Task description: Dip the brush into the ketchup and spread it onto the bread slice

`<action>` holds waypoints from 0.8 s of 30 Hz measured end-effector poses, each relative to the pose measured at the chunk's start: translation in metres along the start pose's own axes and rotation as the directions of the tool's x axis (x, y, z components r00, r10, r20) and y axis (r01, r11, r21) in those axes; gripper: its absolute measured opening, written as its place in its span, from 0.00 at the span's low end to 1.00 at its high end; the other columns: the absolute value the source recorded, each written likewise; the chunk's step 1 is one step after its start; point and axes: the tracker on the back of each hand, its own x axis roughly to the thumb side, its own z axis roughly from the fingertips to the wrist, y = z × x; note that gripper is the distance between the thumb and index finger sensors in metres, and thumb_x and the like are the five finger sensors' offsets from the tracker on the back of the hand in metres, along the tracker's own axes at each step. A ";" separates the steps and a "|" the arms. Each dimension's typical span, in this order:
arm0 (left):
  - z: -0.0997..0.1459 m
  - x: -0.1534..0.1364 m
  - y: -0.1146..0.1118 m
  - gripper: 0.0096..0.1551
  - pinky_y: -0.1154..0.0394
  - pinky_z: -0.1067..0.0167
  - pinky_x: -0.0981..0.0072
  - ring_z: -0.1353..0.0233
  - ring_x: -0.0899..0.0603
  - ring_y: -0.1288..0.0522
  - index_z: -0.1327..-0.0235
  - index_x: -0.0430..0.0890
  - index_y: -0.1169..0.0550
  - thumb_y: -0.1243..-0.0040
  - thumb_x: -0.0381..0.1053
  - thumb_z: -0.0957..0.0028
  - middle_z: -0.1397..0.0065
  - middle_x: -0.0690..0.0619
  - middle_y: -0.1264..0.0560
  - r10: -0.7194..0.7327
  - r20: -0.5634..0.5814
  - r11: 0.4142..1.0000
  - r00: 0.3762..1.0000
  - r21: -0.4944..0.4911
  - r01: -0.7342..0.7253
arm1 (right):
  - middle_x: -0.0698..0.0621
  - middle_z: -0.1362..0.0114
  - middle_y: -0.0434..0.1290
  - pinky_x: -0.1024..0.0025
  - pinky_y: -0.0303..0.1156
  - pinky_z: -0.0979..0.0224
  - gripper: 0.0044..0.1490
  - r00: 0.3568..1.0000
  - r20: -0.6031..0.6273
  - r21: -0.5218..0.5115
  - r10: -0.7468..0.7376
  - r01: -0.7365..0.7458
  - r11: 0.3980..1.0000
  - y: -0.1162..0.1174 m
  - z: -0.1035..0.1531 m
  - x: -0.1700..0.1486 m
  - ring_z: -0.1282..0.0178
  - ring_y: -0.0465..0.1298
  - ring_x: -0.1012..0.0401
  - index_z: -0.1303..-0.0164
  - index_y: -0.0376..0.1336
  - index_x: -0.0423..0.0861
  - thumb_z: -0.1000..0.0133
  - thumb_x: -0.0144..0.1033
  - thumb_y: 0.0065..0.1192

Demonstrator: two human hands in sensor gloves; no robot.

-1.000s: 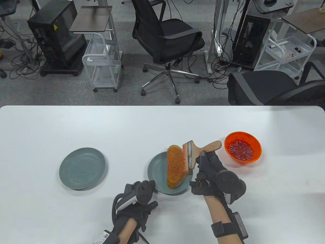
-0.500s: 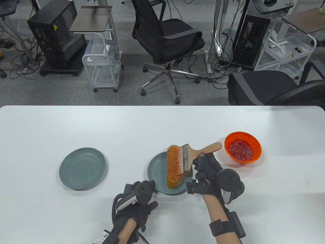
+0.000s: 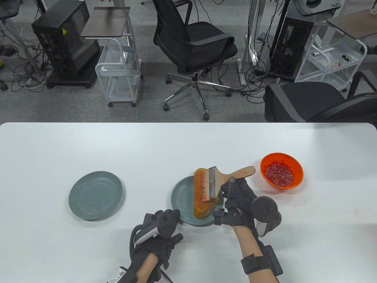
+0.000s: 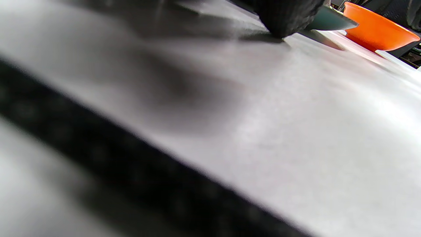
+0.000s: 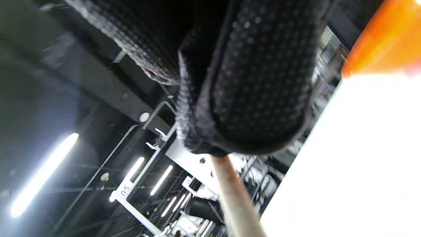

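Observation:
A bread slice (image 3: 200, 193) coated orange-red lies on a grey-blue plate (image 3: 183, 201) in the table view. My right hand (image 3: 235, 196) grips the wooden handle of a wide flat brush (image 3: 216, 184), whose bristles rest on the bread. The handle (image 5: 235, 197) sticks out below my gloved fingers (image 5: 260, 82) in the right wrist view. An orange bowl of ketchup (image 3: 281, 173) stands to the right of the plate and shows in the left wrist view (image 4: 378, 31). My left hand (image 3: 163, 228) rests on the table at the plate's near-left rim, holding nothing that I can see.
A second, bare grey-blue plate (image 3: 95, 195) sits at the left of the white table (image 3: 147, 153). Office chairs, carts and computer towers stand on the floor beyond the table's far edge.
My right hand has drawn the brush leftward across the bread, covering more of the slice. The left hand has not moved.

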 end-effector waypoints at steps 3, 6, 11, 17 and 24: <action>0.000 0.000 0.000 0.46 0.63 0.30 0.33 0.18 0.31 0.67 0.21 0.52 0.66 0.54 0.61 0.34 0.15 0.45 0.63 -0.003 -0.002 1.000 1.000 -0.002 0.003 | 0.27 0.50 0.80 0.72 0.92 0.64 0.29 1.000 0.012 -0.055 -0.013 0.014 0.998 -0.011 -0.003 -0.001 0.63 0.91 0.55 0.40 0.70 0.24 0.40 0.31 0.69; 0.000 0.000 0.000 0.46 0.63 0.31 0.33 0.18 0.31 0.67 0.21 0.52 0.66 0.54 0.61 0.33 0.15 0.44 0.63 -0.003 -0.002 1.000 1.000 -0.002 0.003 | 0.26 0.50 0.79 0.72 0.92 0.65 0.29 0.988 -0.077 -0.017 -0.135 0.134 0.991 -0.006 0.000 -0.001 0.64 0.91 0.55 0.40 0.70 0.23 0.40 0.31 0.69; 0.000 0.000 0.000 0.46 0.63 0.31 0.33 0.18 0.31 0.67 0.21 0.52 0.66 0.54 0.61 0.34 0.15 0.45 0.63 -0.002 -0.001 1.000 1.000 0.000 0.002 | 0.25 0.50 0.79 0.71 0.92 0.65 0.29 0.953 -0.212 0.091 -0.214 0.237 0.967 0.018 0.012 0.000 0.63 0.91 0.53 0.40 0.70 0.22 0.40 0.30 0.70; 0.000 0.000 0.000 0.46 0.63 0.30 0.33 0.18 0.31 0.67 0.21 0.52 0.66 0.54 0.61 0.33 0.15 0.44 0.63 -0.003 0.000 1.000 1.000 0.000 0.003 | 0.26 0.50 0.79 0.71 0.91 0.64 0.29 0.989 -0.116 0.034 -0.086 0.091 0.995 0.006 0.002 -0.007 0.63 0.91 0.54 0.39 0.70 0.23 0.41 0.30 0.70; 0.000 0.001 0.000 0.46 0.63 0.31 0.33 0.18 0.31 0.68 0.21 0.52 0.66 0.55 0.61 0.33 0.15 0.44 0.64 -0.006 -0.002 1.000 1.000 -0.006 0.006 | 0.27 0.50 0.80 0.73 0.92 0.65 0.29 0.975 -0.156 0.007 -0.158 0.161 0.987 -0.009 -0.007 -0.010 0.64 0.91 0.56 0.39 0.70 0.24 0.40 0.31 0.69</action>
